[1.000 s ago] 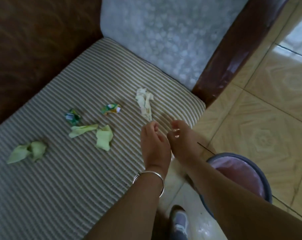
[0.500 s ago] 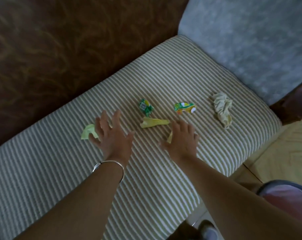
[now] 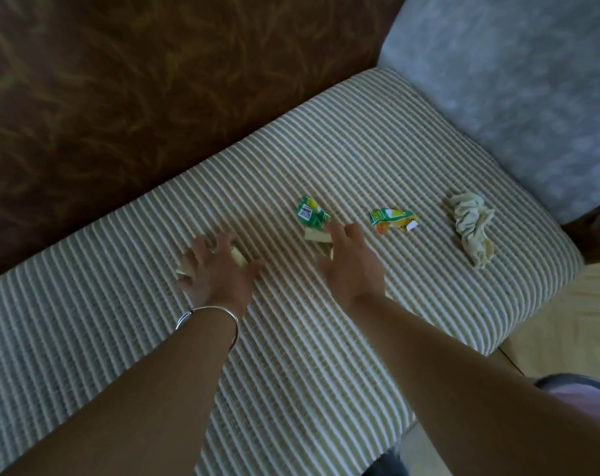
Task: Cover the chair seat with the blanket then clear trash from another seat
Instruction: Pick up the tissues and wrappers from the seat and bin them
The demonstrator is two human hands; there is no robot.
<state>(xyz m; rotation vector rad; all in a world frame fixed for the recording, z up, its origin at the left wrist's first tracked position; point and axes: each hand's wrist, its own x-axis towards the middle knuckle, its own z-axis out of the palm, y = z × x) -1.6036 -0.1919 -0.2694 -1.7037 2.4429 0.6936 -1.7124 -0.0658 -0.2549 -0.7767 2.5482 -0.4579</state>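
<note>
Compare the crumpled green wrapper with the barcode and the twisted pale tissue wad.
The crumpled green wrapper is glossy, printed and compact; the twisted pale tissue wad is plain, matte and longer. The wrapper lies by the right hand; the wad lies apart near the seat's end. Both rest untouched on the striped cushion.

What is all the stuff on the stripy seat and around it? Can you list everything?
striped seat cushion: one, tan and white stripes, fills the middle of the view
green wrapper: one, green with a barcode, crumpled, mid-seat just beyond the right fingertips
green and yellow wrapper: one, crumpled, right of the first wrapper
crumpled tissue: one, off-white, near the seat's right end
pale yellow-green scraps: at least two, partly hidden under the hands
grey-blue cushion: one, top right
dark wooden backrest: brown, top left
bin: one, dark rim, pinkish liner, bottom right on the floor
bracelet: one, silver, left wrist
left hand: open, over a scrap
right hand: open, over a scrap
</note>
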